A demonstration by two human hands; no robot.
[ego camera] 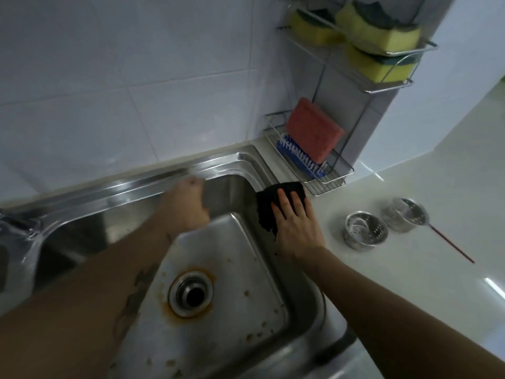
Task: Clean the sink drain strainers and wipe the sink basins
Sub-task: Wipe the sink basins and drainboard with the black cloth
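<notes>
Wiping the sink point(246, 269) rim
Right hand point(296, 228) presses flat on cloth point(266, 212); left hand point(185, 206) blurred, grip unclear; 2 strainers point(366, 232) on tabletop point(410, 283).

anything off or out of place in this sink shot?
The drain sits open, ringed with orange rust, and brown spots dot the basin floor. Both strainers stand out on the counter, one tilted. The right hand presses a dark cloth on the rim.

- two steel drain strainers point(366, 230) point(406, 215) sat on the counter
- one black cloth point(269, 212)
- three yellow sponges point(311, 30) point(379, 31) point(378, 65) up in the rack
- one pink sponge point(314, 129)
- one blue brush point(299, 157)
- one open drain hole point(191, 294)
- two hands point(185, 206) point(296, 228)
</notes>
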